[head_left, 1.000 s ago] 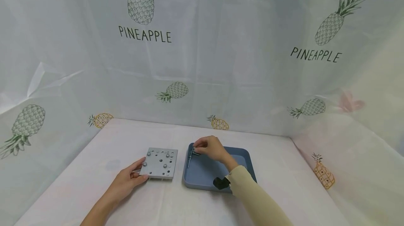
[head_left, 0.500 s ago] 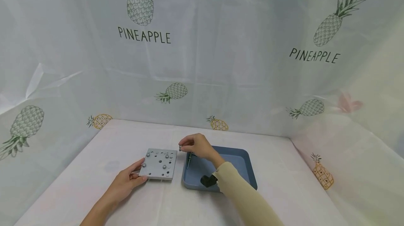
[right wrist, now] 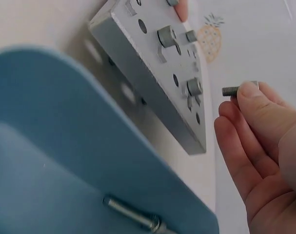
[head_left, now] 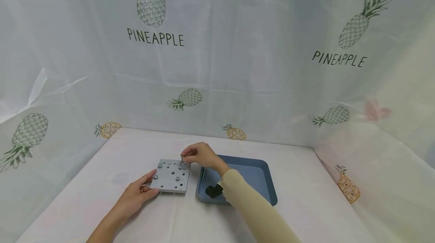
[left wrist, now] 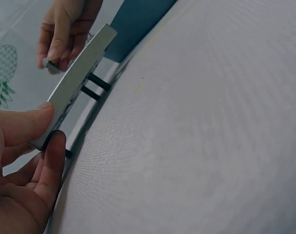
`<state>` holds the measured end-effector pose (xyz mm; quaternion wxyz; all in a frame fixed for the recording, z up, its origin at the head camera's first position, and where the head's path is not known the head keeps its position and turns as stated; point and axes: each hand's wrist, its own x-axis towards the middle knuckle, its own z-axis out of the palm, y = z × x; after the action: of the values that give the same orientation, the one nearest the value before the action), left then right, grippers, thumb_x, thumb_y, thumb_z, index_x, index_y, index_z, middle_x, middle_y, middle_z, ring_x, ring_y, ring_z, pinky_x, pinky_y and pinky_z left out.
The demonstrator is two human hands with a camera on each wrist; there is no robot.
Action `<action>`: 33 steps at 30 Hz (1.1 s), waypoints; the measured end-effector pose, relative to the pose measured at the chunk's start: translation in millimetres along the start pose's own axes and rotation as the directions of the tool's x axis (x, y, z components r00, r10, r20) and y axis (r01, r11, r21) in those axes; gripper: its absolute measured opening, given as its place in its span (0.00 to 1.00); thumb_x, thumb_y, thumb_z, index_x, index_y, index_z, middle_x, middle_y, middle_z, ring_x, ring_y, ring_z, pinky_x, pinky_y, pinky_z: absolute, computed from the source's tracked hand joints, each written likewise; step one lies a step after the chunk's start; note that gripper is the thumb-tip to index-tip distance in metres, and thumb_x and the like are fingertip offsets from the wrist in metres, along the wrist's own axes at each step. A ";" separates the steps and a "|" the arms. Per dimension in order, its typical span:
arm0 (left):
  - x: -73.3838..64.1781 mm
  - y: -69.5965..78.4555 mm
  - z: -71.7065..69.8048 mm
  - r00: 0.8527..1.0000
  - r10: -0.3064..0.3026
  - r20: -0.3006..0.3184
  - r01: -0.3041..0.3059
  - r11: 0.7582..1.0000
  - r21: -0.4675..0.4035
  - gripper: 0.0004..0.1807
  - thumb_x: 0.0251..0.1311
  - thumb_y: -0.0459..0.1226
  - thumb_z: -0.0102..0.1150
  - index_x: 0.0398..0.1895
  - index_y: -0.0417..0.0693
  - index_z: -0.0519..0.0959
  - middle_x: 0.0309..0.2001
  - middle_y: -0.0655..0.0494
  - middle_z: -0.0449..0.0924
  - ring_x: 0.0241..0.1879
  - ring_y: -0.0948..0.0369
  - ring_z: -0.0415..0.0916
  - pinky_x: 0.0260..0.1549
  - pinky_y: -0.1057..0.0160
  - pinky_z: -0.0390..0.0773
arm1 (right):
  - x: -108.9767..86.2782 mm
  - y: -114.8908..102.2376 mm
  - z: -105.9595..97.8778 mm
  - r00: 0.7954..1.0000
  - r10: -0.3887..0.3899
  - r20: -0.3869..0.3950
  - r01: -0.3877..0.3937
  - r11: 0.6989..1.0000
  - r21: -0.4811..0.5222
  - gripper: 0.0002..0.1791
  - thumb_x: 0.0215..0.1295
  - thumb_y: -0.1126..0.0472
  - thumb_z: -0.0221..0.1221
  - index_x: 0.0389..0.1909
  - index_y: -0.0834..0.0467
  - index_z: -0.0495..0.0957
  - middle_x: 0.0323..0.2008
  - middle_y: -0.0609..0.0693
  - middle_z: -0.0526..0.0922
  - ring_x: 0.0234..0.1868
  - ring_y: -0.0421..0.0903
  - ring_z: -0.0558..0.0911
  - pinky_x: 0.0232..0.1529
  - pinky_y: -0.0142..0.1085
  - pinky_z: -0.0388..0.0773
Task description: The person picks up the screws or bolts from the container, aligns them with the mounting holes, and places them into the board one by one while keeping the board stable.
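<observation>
Right hand (head_left: 202,155) holds bolt (right wrist: 230,91) clear of plate's (head_left: 170,178) edge.

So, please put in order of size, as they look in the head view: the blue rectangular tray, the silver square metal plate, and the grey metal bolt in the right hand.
1. Blue rectangular tray, partly covered
2. Silver square metal plate
3. Grey metal bolt, partly hidden, clearly smallest
</observation>
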<state>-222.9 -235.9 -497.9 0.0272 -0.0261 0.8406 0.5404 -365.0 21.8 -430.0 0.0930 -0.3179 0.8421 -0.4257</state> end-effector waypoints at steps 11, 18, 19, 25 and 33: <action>2.0 -2.6 0.3 1.000 -0.002 0.014 0.002 1.000 -0.009 0.44 0.68 0.42 0.72 0.84 0.49 0.62 0.74 0.33 0.68 0.52 0.58 0.79 0.46 0.69 0.78 | 25.7 -3.2 15.7 0.996 -0.050 0.075 0.050 0.999 0.001 0.12 0.70 0.60 0.71 0.51 0.56 0.90 0.45 0.38 0.90 0.42 0.32 0.85 0.49 0.28 0.80; 0.0 -1.1 -0.2 1.000 -0.004 0.010 0.005 1.000 -0.018 0.44 0.67 0.42 0.73 0.83 0.48 0.62 0.74 0.33 0.69 0.52 0.58 0.80 0.45 0.69 0.78 | 36.9 -3.2 25.4 0.995 -0.049 0.090 0.049 0.999 -0.002 0.09 0.70 0.59 0.71 0.49 0.53 0.91 0.40 0.37 0.90 0.40 0.32 0.86 0.48 0.28 0.80; -0.4 -1.0 -0.2 1.000 -0.005 0.013 0.005 1.000 -0.025 0.44 0.67 0.42 0.73 0.83 0.48 0.62 0.74 0.33 0.69 0.52 0.58 0.80 0.45 0.69 0.79 | 38.3 -2.9 26.9 0.995 -0.045 0.088 0.045 0.999 -0.005 0.08 0.69 0.59 0.71 0.48 0.51 0.91 0.39 0.37 0.90 0.39 0.32 0.85 0.48 0.28 0.80; -1.0 -0.6 0.3 1.000 0.005 0.015 -0.005 0.999 -0.047 0.44 0.67 0.41 0.73 0.83 0.46 0.62 0.74 0.33 0.69 0.50 0.58 0.80 0.45 0.69 0.79 | 44.7 -6.3 32.6 0.995 -0.043 0.091 0.045 0.999 -0.020 0.08 0.70 0.59 0.71 0.48 0.52 0.91 0.39 0.38 0.90 0.37 0.33 0.84 0.44 0.27 0.79; -1.2 -0.1 -1.5 1.000 -0.001 0.019 0.001 0.999 -0.037 0.44 0.67 0.42 0.73 0.83 0.48 0.62 0.74 0.33 0.68 0.50 0.58 0.79 0.45 0.68 0.78 | 51.3 -10.8 43.3 0.996 -0.033 0.086 0.037 0.998 -0.043 0.06 0.70 0.60 0.70 0.46 0.51 0.91 0.36 0.38 0.90 0.36 0.32 0.83 0.43 0.26 0.79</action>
<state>-221.7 -237.4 -497.3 0.0351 -0.0218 0.8300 0.5562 -381.7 -43.0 -442.7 0.1145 -0.3523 0.8409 -0.3945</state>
